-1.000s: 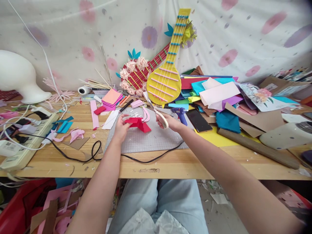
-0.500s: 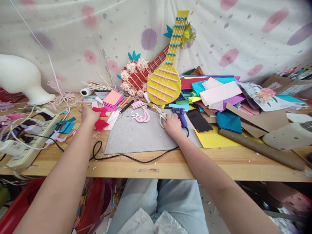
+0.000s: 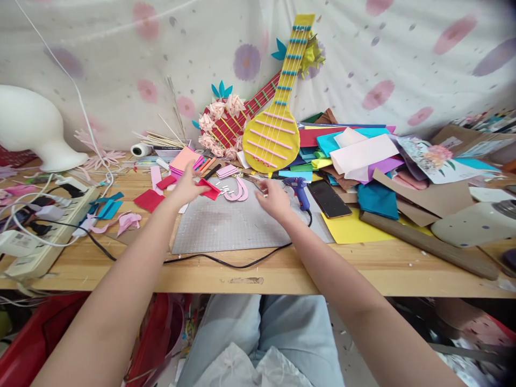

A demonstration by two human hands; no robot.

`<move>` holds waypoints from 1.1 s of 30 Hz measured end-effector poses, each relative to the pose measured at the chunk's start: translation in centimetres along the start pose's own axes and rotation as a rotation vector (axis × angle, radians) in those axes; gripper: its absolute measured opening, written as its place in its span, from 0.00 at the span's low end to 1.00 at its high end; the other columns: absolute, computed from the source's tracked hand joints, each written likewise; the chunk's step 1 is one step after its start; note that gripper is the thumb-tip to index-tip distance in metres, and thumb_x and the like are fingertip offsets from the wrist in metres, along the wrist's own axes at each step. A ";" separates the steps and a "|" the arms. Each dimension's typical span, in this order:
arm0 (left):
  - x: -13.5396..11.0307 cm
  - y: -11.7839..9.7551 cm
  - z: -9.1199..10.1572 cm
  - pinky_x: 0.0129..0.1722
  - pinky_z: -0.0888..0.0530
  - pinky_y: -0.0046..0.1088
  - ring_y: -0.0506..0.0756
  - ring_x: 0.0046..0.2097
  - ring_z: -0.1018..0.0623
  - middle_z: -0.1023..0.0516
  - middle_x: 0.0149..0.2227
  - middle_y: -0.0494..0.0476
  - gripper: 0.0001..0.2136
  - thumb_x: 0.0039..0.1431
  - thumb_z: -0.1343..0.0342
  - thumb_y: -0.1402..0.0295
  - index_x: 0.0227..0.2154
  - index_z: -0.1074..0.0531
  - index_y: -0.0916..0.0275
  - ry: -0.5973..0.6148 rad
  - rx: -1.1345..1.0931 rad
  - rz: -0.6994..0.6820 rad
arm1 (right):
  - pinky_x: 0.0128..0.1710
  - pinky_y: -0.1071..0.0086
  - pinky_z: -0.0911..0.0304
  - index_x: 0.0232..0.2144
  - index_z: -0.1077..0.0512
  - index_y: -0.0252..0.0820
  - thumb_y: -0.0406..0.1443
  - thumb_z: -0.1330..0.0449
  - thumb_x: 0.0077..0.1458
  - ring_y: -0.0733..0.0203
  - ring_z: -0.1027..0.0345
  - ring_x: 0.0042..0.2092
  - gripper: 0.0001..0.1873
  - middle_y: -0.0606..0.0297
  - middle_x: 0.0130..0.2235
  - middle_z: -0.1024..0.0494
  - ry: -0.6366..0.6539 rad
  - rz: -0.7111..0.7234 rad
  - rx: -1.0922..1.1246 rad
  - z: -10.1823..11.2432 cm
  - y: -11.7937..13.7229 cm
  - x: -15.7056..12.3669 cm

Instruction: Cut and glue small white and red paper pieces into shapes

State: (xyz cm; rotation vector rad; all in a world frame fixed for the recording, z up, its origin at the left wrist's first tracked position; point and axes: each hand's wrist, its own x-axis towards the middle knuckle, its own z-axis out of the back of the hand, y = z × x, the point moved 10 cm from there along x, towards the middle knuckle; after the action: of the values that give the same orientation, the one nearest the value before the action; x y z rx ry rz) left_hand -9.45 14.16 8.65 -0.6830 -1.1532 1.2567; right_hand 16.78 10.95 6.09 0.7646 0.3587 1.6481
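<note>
My left hand (image 3: 186,188) reaches over the top left corner of the grey cutting mat (image 3: 226,228) and pinches a small red paper piece (image 3: 210,189). A second red piece (image 3: 148,200) lies on the wood to the left of it. My right hand (image 3: 275,199) hovers over the mat's top right part with its fingers loosely spread toward the left and nothing gripped. Scissor blades (image 3: 250,180) show just beyond its fingertips; the handles are hidden. Pink curved cut-outs (image 3: 240,191) lie between the hands.
A blue glue gun (image 3: 299,190) and a black phone (image 3: 328,199) lie right of my right hand. A yellow paper guitar (image 3: 274,137) leans at the back, coloured sheets (image 3: 363,156) pile at right. A power strip (image 3: 40,236) sits left; a black cable (image 3: 226,262) crosses the front.
My left hand went far left, left a red piece on the wood, and came back to the mat holding another. My right hand set the scissors down by the glue gun and moved left.
</note>
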 end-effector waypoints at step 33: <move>-0.5 2.3 -4.3 0.43 0.33 0.36 0.61 0.46 0.29 0.28 0.42 0.66 0.10 0.56 0.55 0.67 0.35 0.32 0.64 -0.046 0.954 0.103 | 0.37 0.65 0.40 0.46 0.41 0.39 0.34 0.51 0.48 0.57 0.33 0.38 0.20 0.58 0.38 0.27 0.067 -0.070 -0.001 -6.0 -0.3 -1.5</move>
State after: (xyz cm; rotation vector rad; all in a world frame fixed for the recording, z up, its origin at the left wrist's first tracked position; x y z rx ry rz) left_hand -6.25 14.99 5.03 0.0083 -0.4384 1.7086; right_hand 13.09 10.66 1.07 0.6895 0.4280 1.6104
